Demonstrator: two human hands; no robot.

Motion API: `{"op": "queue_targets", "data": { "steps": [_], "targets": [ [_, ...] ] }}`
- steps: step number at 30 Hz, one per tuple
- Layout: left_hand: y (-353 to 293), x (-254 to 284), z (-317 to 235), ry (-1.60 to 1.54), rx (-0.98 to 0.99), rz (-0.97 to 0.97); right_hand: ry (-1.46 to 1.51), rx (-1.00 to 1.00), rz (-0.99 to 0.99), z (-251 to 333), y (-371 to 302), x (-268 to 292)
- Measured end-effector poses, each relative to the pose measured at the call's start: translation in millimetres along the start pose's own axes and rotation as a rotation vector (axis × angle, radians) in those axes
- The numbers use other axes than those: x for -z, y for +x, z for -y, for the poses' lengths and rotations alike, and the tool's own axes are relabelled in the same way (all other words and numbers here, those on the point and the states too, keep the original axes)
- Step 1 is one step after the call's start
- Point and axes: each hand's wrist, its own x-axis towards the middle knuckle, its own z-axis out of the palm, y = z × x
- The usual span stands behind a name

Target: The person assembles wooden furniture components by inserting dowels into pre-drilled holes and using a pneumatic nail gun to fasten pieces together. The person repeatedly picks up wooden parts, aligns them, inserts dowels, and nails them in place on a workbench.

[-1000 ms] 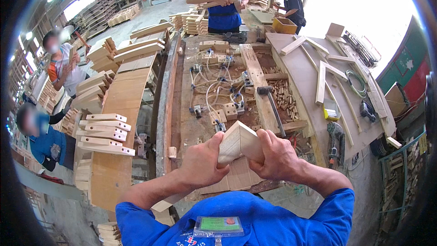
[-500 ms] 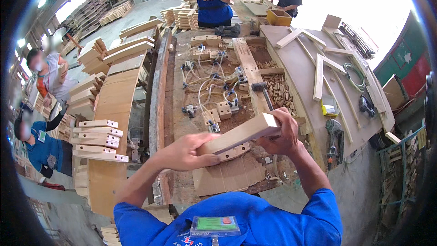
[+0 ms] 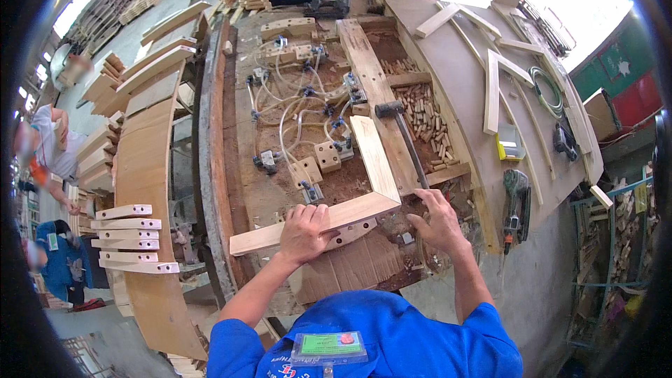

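Observation:
Two pale wooden bars meet at a mitred corner and form an L-shaped wooden joint (image 3: 350, 211), lying on the workbench in front of me. My left hand (image 3: 305, 232) is closed over the nearer bar, fingers bent across its top. To the right of the corner, my right hand (image 3: 439, 221) has thumb and fingers apart and holds nothing. Its fingertips are close to the lower end of a hammer (image 3: 407, 141) that rests on a wooden beam; whether they touch the handle I cannot tell. A drilled wooden block (image 3: 353, 233) shows partly beneath the near bar, above a cardboard sheet (image 3: 350, 266).
Clear hoses with clamps (image 3: 308, 91) cover the bench's middle. A compartment holds wooden dowels (image 3: 423, 115). On the right board lie wooden bars (image 3: 491, 94) and a power tool (image 3: 516, 203). Drilled bars (image 3: 129, 243) are stacked at left. Other people work at the far side and left.
The wooden piece held up in both hands is now down on the bench, showing its L shape. My right hand has let go and opened near the hammer; my view has shifted.

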Motion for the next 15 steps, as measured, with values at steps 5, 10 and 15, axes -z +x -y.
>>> {"op": "queue_targets", "data": {
  "steps": [5,10,15],
  "targets": [
    [25,-49,8,0.095,0.022,0.034,-0.049,0.059,0.034,-3,13,-25],
    [25,-55,25,-0.035,-0.032,-0.122,-0.055,0.061,0.045,-6,28,-37],
    [-26,-4,93,-0.024,0.085,0.210,-0.052,-0.001,-0.081,-24,53,-49]
  ]
}}
